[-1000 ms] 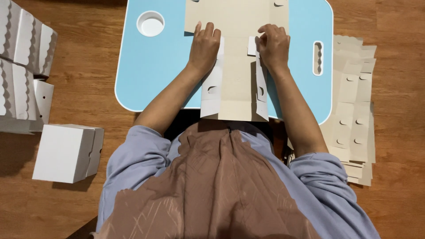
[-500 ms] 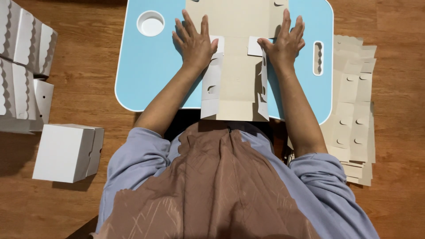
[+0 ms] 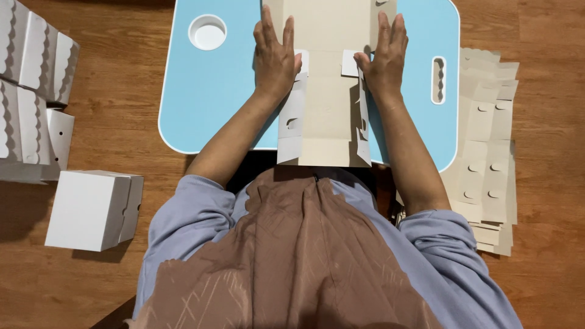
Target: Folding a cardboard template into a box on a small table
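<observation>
A flat tan cardboard box blank lies on a light blue lap table, its near side flaps folded up with white faces showing. My left hand lies flat on the blank's left side, fingers straight and close together. My right hand lies flat on the right side in the same way. Both palms press down on the side panels at the fold lines. Neither hand grips anything.
A stack of flat tan box blanks lies on the wooden floor at the right. A folded white box sits at the left, with more white boxes stacked behind it. The table has a round cup hole and a handle slot.
A second ago both hands were curled over the flap corners. They then spread flat with fingers splayed, and now the fingers have drawn together and slid inward over the side panels.
</observation>
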